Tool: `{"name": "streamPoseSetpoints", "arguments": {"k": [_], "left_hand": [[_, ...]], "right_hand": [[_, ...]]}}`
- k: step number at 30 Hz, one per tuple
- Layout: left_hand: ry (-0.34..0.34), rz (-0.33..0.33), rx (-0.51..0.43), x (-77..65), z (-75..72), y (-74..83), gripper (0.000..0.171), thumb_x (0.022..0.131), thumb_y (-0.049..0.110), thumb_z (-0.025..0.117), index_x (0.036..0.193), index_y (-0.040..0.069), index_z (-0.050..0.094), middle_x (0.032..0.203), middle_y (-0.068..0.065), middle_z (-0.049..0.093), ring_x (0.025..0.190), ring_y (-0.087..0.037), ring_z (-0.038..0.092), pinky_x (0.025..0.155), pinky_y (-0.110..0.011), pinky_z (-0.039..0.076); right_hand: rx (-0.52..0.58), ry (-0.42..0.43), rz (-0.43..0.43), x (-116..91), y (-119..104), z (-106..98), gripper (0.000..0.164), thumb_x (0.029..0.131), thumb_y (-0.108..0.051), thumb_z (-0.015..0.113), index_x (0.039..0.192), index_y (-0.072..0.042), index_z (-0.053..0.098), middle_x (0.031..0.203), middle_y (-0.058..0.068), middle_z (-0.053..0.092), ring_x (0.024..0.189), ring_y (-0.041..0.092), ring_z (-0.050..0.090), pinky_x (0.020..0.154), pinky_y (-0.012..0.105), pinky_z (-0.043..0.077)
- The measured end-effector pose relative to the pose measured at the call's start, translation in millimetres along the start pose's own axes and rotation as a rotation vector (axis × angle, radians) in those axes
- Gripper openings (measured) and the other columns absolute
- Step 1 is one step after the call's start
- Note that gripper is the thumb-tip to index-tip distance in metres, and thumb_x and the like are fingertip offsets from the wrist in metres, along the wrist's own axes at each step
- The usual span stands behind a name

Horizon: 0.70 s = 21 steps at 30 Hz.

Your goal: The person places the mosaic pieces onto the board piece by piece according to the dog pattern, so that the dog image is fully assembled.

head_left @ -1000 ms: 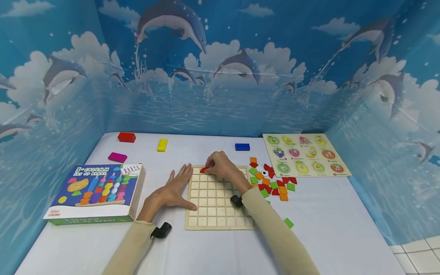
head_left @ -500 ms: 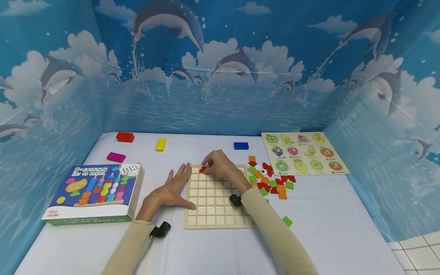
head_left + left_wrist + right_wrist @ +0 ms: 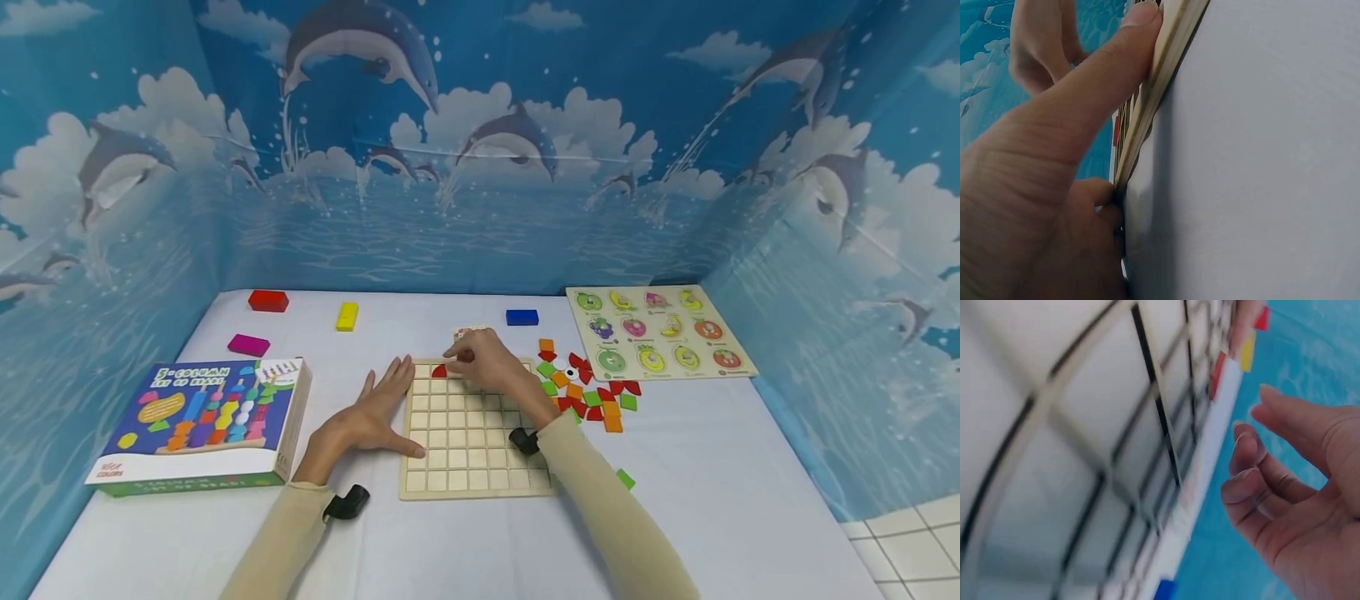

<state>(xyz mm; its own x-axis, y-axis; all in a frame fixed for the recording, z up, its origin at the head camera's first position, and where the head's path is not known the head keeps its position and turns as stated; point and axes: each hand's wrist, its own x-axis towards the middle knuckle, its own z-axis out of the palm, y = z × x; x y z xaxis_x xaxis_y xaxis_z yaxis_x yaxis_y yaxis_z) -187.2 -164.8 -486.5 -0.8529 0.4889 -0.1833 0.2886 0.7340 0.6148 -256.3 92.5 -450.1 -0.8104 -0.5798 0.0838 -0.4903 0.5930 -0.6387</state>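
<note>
A pale wooden grid board lies flat on the white table. My left hand spreads its straight fingers and thumb along the board's left edge; in the left wrist view its thumb rests on the rim. A red piece with a curved side sits in a cell of the far row, near the left corner. Just right of this piece, my right hand hovers over the board. In the right wrist view its fingers are loosely bent, apart from the thumb, with nothing between them.
Several red, green and orange pieces lie right of the board, a green one nearer. Behind them is a fruit puzzle board. A boxed bead set stands left. Red, magenta, yellow and blue blocks line the back.
My right hand has let go of the red piece, leaving it in its cell, and has shifted slightly right. My left hand keeps its place on the board's edge.
</note>
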Motion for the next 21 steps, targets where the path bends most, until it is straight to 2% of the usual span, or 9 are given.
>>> {"name": "streamPoseSetpoints", "arguments": {"k": [2,5,7,12,17,21], "left_hand": [[0.001,0.001,-0.006,-0.1,0.2,0.2,0.147,0.072,0.051,0.1,0.171,-0.001,0.005,0.181,-0.017,-0.004,0.167,-0.035,-0.009,0.132,-0.06,-0.011],[0.009,0.008,-0.025,-0.1,0.8,0.0,0.149,0.069,0.052,0.101,0.171,-0.001,0.006,0.181,-0.017,-0.004,0.167,-0.035,-0.009,0.132,-0.06,-0.012],[0.012,0.008,-0.026,0.7,2.5,-2.2,0.151,0.068,0.054,0.101,0.172,0.0,0.006,0.181,-0.016,-0.004,0.167,-0.034,-0.01,0.133,-0.059,-0.012],[0.019,0.006,-0.011,3.8,8.5,-10.3,0.153,0.066,0.059,0.099,0.173,0.004,0.004,0.182,-0.01,-0.006,0.168,-0.029,-0.012,0.133,-0.055,-0.014],[0.024,0.021,-0.03,3.8,9.1,-11.3,0.154,0.065,0.062,0.099,0.173,0.005,0.004,0.182,-0.009,-0.006,0.168,-0.028,-0.012,0.133,-0.054,-0.015],[0.024,0.023,-0.029,3.0,8.9,-10.1,0.153,0.066,0.061,0.099,0.173,0.004,0.004,0.182,-0.01,-0.006,0.168,-0.029,-0.012,0.132,-0.055,-0.015]], "right_hand": [[0.031,0.033,-0.038,-12,7,-13,0.022,0.1,-0.006,0.078,0.119,0.004,0.08,0.096,0.013,0.076,0.077,0.021,0.068,0.072,0.034,0.06],[0.03,0.111,-0.052,-30,26,-36,0.022,0.097,-0.005,0.08,0.116,0.007,0.08,0.095,0.014,0.075,0.082,0.024,0.069,0.071,0.03,0.058],[0.019,0.168,-0.018,-39,44,-50,0.022,0.096,-0.004,0.081,0.114,0.008,0.08,0.096,0.015,0.075,0.083,0.027,0.07,0.07,0.029,0.057],[0.064,0.253,0.155,-57,81,-76,0.023,0.098,-0.006,0.079,0.116,0.007,0.079,0.106,0.021,0.075,0.089,0.034,0.066,0.065,0.027,0.052],[0.085,0.235,0.264,-60,106,-87,0.027,0.099,-0.01,0.079,0.121,0.005,0.078,0.116,0.024,0.072,0.095,0.036,0.063,0.069,0.03,0.054],[0.051,0.184,0.341,-57,114,-87,0.026,0.1,-0.012,0.078,0.122,0.003,0.079,0.121,0.024,0.072,0.105,0.039,0.066,0.084,0.041,0.061]]}}
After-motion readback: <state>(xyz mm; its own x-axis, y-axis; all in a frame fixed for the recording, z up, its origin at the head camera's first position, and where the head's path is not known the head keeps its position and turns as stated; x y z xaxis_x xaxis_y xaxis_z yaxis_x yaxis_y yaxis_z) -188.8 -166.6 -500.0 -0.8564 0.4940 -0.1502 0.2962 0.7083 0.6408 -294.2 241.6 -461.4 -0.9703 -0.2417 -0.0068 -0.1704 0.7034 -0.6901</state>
